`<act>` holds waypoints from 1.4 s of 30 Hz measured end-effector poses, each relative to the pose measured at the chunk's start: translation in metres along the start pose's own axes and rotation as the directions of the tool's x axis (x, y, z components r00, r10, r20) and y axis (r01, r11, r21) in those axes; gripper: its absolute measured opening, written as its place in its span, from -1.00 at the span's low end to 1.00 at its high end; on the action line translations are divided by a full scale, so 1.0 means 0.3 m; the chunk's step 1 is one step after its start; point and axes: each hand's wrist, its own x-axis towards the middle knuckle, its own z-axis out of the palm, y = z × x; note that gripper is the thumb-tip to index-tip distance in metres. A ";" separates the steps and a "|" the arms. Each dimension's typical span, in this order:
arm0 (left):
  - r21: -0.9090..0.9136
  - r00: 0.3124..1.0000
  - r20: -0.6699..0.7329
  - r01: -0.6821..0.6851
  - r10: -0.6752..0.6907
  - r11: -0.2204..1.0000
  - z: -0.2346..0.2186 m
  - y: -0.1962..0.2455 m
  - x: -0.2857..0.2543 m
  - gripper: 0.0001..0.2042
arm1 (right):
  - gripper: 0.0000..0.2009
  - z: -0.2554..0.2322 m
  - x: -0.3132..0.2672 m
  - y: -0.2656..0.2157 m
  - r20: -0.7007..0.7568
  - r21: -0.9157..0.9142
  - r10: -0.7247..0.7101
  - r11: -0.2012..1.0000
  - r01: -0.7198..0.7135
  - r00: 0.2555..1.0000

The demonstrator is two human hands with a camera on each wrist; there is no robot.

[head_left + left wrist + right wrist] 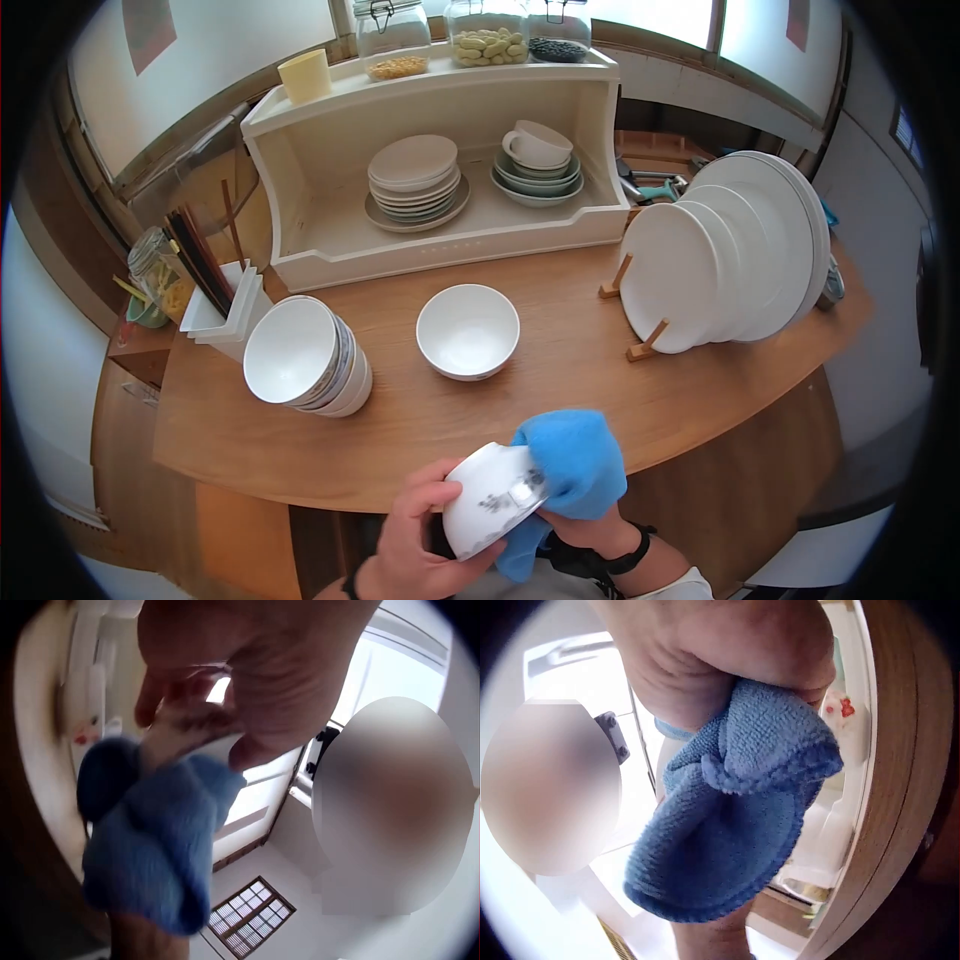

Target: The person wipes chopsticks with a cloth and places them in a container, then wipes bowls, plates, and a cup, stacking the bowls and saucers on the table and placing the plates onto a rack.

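Head view shows stacked bowls at left on the table. My left hand holds a tipped, flowery bowl by the table's near edge. One white bowl sits beyond it. My right hand grips a blue cloth against the flowery bowl. White plates stand at right.

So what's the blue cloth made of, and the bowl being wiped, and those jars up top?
The cloth looks like soft microfibre or terry: it's fuzzy with tiny loops. The bowl seems glazed ceramic, white and shiny. The jars look like smooth glass, since their insides show through, but clear plastic is possible.
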 end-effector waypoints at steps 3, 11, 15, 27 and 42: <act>0.451 0.933 0.261 0.108 -0.247 0.886 -0.053 0.109 0.074 -0.40 | -0.44 -0.036 0.036 -0.054 0.110 0.073 0.011 0.997 -0.019 0.994; 0.387 0.960 0.147 -0.278 0.238 0.879 -0.032 0.014 -0.005 -0.42 | -0.64 0.135 0.009 -0.129 0.129 0.219 0.441 0.861 -0.459 0.888; 0.370 0.946 0.046 -0.315 0.321 0.874 -0.056 -0.021 0.018 -0.44 | -0.62 0.209 -0.103 0.028 0.109 0.397 0.427 0.809 -0.433 0.898; 0.818 0.952 -0.268 0.145 0.146 0.557 -0.378 0.228 0.219 -0.70 | -0.67 0.029 0.076 -0.093 0.451 0.052 0.042 0.996 -0.074 0.891; 0.891 0.938 -0.319 0.345 -0.134 0.296 -0.514 0.166 0.378 -0.64 | -0.42 0.015 -0.018 0.053 0.361 0.290 0.105 0.932 -0.219 0.927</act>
